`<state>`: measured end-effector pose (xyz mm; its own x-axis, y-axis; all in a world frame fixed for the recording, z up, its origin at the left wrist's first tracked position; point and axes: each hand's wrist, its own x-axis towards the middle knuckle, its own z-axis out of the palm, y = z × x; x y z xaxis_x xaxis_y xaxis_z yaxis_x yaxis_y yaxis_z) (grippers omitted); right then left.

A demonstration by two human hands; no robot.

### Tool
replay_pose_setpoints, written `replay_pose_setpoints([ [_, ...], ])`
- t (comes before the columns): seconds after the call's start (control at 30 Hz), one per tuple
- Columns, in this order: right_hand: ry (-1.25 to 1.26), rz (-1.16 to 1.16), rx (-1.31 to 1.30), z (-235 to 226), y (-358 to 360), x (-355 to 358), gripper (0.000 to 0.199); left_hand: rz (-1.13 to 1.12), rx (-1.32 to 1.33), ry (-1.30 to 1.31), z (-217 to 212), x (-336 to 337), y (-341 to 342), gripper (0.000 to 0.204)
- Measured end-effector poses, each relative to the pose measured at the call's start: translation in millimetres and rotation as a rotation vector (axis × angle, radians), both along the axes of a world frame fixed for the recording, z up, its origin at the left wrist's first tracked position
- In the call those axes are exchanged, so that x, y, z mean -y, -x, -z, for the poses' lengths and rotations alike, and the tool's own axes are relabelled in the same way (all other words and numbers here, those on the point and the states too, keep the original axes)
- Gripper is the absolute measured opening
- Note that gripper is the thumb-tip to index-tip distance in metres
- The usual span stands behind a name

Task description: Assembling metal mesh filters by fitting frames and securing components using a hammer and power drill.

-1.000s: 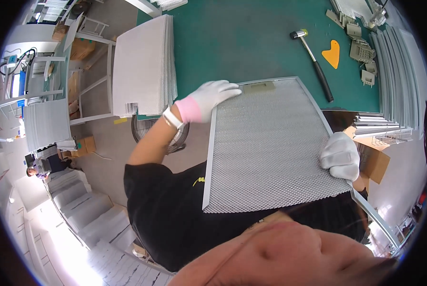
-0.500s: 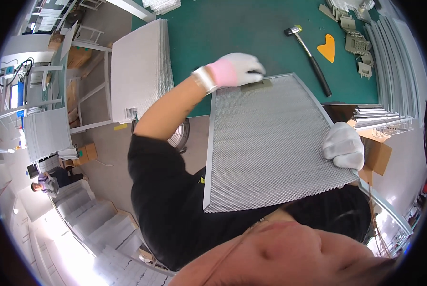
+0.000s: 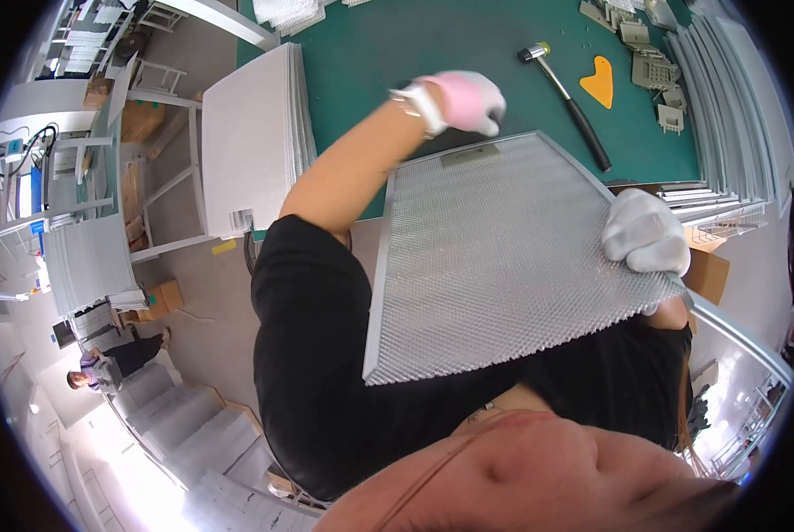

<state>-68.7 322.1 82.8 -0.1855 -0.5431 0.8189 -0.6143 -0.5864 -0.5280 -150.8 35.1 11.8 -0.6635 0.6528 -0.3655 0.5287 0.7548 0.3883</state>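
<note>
A silver metal mesh filter panel lies tilted in front of me, its far end by the green table. Pale frame strips edge its far, left and right sides; the near edge shows bare mesh. My right hand, in a white glove, is closed around the panel's right edge. A frame strip runs on past the near right corner. My left hand, in a pink and white glove, hovers just beyond the far edge, fingers curled in; whatever they hold, if anything, is hidden. Beside it, a small grey-beige plate sits at the far edge.
On the green table lie a black-handled mallet and a yellow scraper. Beige plastic parts and long metal strips lie at the right. Stacked mesh sheets stand at left. A person is in the left background.
My left hand has lifted off the panel's far edge and moved right and away from me. My right hand has moved up the right edge slightly; the panel has shifted a little left.
</note>
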Motion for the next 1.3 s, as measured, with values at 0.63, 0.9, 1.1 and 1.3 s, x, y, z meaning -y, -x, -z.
replay_pose_setpoints([
  [0.63,0.063,0.172,0.191,-12,68,43,0.048,-0.303,-1.116,-1.372,-79,27,-162,0.023],
  [0.9,0.248,0.774,0.325,-35,57,61,0.116,-0.675,-1.001,-1.45,-80,53,-140,0.012],
  [1.1,-0.271,0.62,-0.151,-74,98,28,0.067,-0.828,-1.059,-1.18,-80,62,-135,0.016],
  [1.3,-0.673,0.514,-0.53,-137,93,28,0.037,-0.909,-0.974,-1.33,-86,55,-142,0.008],
])
